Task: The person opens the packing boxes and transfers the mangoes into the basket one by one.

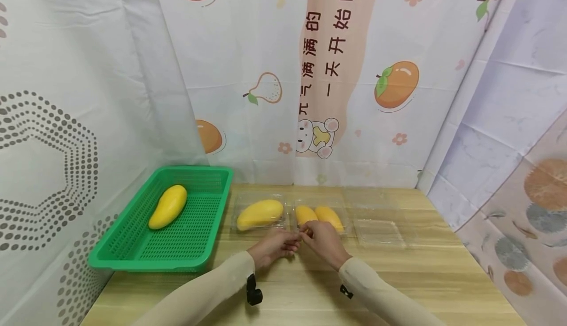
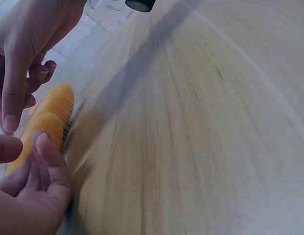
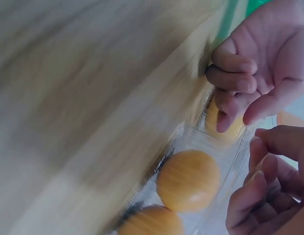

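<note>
In the head view my left hand (image 1: 275,248) and right hand (image 1: 324,241) meet at the near-left corner of a clear plastic box (image 1: 341,212). Two small orange-yellow mangoes (image 1: 328,216) lie inside it. My right hand's thumb and index fingertips come together by the box edge; whether they pinch it cannot be told. Seen from the right wrist, the left hand (image 3: 262,73) has loosely curled fingers, with a gap between thumb and fingertips and nothing visible in it. Left of this box, another clear box (image 1: 239,200) holds one large yellow mango (image 1: 261,214).
On the left a green plastic basket (image 1: 208,237) contains a single yellow mango (image 1: 168,207). To the right lies a clear plastic box (image 1: 378,232) with its lid raised behind. Everything sits on a wood-grain table (image 1: 443,272), with a printed curtain (image 1: 266,35) at its back.
</note>
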`<state>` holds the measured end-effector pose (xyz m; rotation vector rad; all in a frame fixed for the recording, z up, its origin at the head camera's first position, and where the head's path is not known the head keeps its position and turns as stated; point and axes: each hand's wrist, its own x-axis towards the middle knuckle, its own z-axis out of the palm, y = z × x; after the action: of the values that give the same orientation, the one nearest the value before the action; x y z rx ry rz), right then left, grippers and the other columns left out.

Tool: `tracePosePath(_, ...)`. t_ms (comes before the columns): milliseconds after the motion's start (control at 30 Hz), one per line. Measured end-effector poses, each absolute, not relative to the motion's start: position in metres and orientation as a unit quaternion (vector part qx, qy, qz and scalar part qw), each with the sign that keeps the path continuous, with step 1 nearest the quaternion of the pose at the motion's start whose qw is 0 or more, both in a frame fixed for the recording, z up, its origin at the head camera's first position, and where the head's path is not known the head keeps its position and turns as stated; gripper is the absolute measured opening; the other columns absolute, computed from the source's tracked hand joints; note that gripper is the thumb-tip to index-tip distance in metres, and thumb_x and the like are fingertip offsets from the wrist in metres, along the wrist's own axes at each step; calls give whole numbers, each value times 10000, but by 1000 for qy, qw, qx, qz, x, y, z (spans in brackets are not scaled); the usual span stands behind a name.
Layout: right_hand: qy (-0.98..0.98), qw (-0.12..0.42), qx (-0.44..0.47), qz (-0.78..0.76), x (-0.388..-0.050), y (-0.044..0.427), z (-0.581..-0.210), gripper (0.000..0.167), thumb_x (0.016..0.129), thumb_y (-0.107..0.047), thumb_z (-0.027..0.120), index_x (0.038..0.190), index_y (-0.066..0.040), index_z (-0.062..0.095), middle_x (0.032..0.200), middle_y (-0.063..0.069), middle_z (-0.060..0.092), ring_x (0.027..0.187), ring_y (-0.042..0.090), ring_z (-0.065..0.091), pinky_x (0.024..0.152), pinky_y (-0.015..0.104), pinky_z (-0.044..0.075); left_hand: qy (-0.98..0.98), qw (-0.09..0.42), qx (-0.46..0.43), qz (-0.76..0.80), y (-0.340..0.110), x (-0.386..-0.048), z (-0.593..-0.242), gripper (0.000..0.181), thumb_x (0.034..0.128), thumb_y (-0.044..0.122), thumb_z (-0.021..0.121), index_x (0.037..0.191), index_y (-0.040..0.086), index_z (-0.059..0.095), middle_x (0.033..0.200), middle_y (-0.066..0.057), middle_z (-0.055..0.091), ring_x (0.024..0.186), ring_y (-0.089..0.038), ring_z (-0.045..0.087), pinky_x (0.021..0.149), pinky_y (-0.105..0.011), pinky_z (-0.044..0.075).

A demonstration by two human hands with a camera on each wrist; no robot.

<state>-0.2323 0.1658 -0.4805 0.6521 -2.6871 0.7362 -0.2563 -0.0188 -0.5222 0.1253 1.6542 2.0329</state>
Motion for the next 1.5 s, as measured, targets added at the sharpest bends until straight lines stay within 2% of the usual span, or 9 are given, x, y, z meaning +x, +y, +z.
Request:
tracePosePath(167,-934,191,256,161,-234,163,-482,54,889,-194,822,887,-166,775,769,-84,644,639,55,580,584,241,487,589,249,56,767,-19,-256,-525,191,1025,20,576,1134,-98,678,949,-107,693,776,-141,632,685,-247,534)
tracePosePath(333,-923,226,296,98,-235,162,-485,73,900,-240,814,907,-178,776,779,-80,608,631,82,575,570,246,489,582,240,63,774,-20,-257,-526,205,1043,24,552,1147,-119,655,926,-76,658,787,-136,611,699,-252,521)
tracePosePath(533,-908,255,327,50,-237,161,-487,84,911,-213,803,900,-146,754,789,-44,609,613,98,569,548,244,492,588,232,54,773,-19,-256,-528,236,1046,58,568,1176,-113,668,950,-89,685,789,-128,616,697,-244,516)
tracePosePath(700,-897,275,344,31,-239,160,-489,128,897,-180,813,869,-99,718,774,-1,582,552,112,517,488,240,460,582,227,38,780,-15,-256,-531,212,1040,61,580,1136,-98,683,940,-86,707,770,-126,602,676,-233,513)
tracePosePath(967,-889,283,359,11,-243,161,-493,125,900,-98,799,897,-61,679,799,12,558,571,88,496,484,218,445,584,200,21,786,-10,-257,-535,219,1039,85,571,1090,-85,700,907,-77,725,743,-113,600,643,-219,503)
tracePosePath(1233,-882,292,366,46,-245,163,-497,157,875,-34,802,914,-30,651,829,44,550,582,116,508,493,223,451,588,170,16,791,-2,-254,-534,198,1020,52,545,1043,-70,699,861,-51,679,727,-107,585,628,-212,490)
tracePosePath(1500,-892,255,357,106,-248,165,-499,168,862,-1,778,912,-55,627,851,15,541,624,111,531,551,221,471,580,165,14,797,1,-252,-535,174,997,15,527,963,-40,689,842,-48,655,718,-115,584,626,-217,497)
